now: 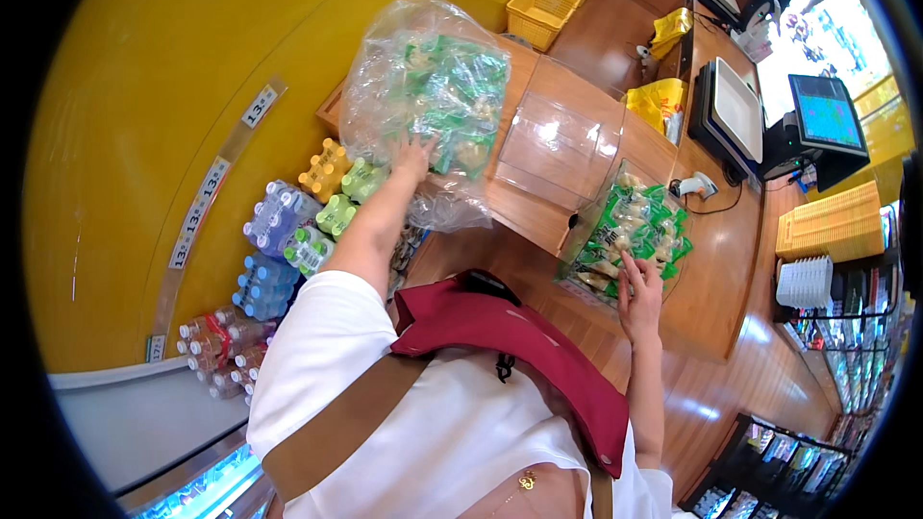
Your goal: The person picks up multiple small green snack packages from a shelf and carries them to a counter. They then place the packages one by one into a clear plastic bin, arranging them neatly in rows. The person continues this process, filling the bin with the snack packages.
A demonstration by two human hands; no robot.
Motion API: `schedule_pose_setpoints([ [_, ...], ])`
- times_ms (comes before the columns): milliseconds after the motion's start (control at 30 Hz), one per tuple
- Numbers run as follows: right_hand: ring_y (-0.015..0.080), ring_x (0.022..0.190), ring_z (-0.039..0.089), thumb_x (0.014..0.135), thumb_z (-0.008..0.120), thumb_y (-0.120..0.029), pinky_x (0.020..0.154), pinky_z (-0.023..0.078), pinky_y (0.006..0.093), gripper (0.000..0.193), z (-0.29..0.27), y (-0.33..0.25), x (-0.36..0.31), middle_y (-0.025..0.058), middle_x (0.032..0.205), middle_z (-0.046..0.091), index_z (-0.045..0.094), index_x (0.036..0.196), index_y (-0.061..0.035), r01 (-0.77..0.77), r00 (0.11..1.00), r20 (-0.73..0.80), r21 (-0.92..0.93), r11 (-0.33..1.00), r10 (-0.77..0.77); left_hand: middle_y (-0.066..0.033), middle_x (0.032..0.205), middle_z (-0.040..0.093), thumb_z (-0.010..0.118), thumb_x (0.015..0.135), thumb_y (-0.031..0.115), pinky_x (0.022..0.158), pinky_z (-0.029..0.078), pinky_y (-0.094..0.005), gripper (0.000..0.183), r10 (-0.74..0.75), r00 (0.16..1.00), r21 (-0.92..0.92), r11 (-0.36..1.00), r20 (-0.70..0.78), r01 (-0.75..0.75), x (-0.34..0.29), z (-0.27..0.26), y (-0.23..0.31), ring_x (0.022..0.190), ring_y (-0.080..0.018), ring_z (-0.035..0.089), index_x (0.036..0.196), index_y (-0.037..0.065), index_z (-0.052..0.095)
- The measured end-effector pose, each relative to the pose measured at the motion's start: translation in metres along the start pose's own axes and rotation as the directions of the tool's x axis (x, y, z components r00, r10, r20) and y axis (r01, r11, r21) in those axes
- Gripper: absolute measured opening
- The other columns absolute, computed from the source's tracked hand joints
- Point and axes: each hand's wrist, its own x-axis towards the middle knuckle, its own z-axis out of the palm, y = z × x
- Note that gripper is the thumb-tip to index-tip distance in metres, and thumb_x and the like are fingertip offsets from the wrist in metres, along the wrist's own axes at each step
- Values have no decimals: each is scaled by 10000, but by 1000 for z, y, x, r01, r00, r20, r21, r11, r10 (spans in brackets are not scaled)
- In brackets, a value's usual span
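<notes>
A large clear plastic bag (370,67) lies on the wooden counter, filled with green-and-white snack packets (452,86). My left hand (413,158) rests on the near side of this bag, fingers spread, gripping nothing that I can see. To the right, a clear box (577,245) stands at the counter's edge, holding several similar green packets (635,216). Over the near side of that box is my right hand (640,290), its fingers stretched out toward the packets and touching or nearly touching them. Nothing shows in its grip.
A clear plastic panel (558,144) lies between bag and box. Packs of bottled drinks (279,221) are stacked at left. A scanner (697,185), a scale (735,111) and a screen (827,113) stand on the right counter. Yellow baskets (541,12) sit at the back.
</notes>
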Motion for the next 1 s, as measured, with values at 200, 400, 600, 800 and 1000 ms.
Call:
schedule_pose_setpoints([
  [200,260,882,548,781,599,-9,773,416,351,441,0,12,-15,103,989,548,561,1200,-143,-104,993,68,68,992,99,-167,1380,338,646,698,235,1026,264,-525,737,270,963,-29,962,-14,-270,-6,-8,17,1286,-330,313,1361,112,347],
  [400,284,873,549,774,602,-9,748,460,365,437,-1,-5,8,117,987,547,559,1188,-138,-58,995,86,118,991,48,-143,1408,332,522,807,495,1073,170,-554,783,151,988,-150,978,33,-145,1,-6,19,1303,-294,304,1412,92,232],
  [600,267,849,561,777,604,-10,742,447,360,458,6,-18,14,109,1012,536,540,1209,-149,-20,995,102,207,978,-1,-146,1389,367,345,916,459,1029,216,-582,605,182,983,-197,965,28,-173,33,29,13,1289,-279,326,1392,89,287],
  [800,245,852,572,786,600,-24,750,438,358,456,7,-26,4,105,1019,524,531,1218,-152,-35,988,152,236,971,-1,-223,1180,516,381,911,371,902,392,-500,474,246,945,-228,928,-217,-294,41,61,-8,1107,-350,483,1243,40,455],
  [1000,256,878,571,796,601,-38,760,450,369,445,0,-32,7,117,1021,521,526,1223,-139,-52,990,138,259,965,16,-216,836,648,451,864,293,685,486,-448,344,-231,872,-560,826,-432,-59,14,14,-6,752,-351,630,883,-13,607],
])
